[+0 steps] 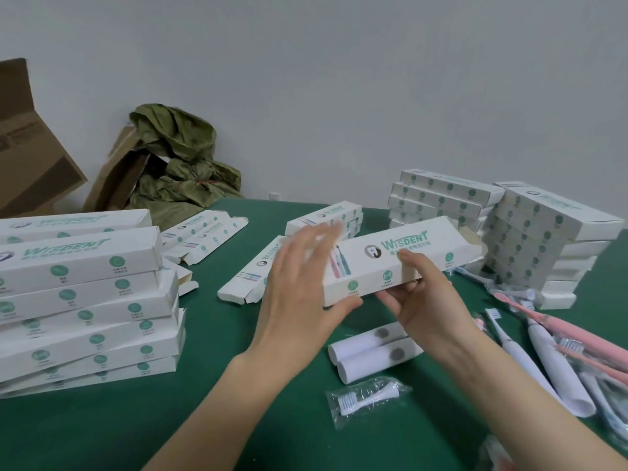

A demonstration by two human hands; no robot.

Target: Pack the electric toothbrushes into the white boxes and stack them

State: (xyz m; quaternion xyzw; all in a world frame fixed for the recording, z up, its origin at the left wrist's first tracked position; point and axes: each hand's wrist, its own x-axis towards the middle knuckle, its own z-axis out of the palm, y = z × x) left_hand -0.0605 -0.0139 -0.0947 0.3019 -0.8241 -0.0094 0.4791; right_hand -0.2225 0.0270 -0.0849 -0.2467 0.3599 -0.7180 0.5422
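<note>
Gripping the white box point(390, 263) with my right hand point(428, 300), thumb on top and fingers beneath, I hold it above the green table point(238, 419), long axis left to right. My left hand point(299, 294), fingers spread, is at its left end. Loose toothbrushes point(543, 351) lie further right.

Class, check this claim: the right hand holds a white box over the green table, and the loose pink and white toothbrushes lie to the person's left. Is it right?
Not quite. The head view shows the toothbrushes lying to the person's right, not left. The rest stands: the right hand holds the white box over the green table.
</note>
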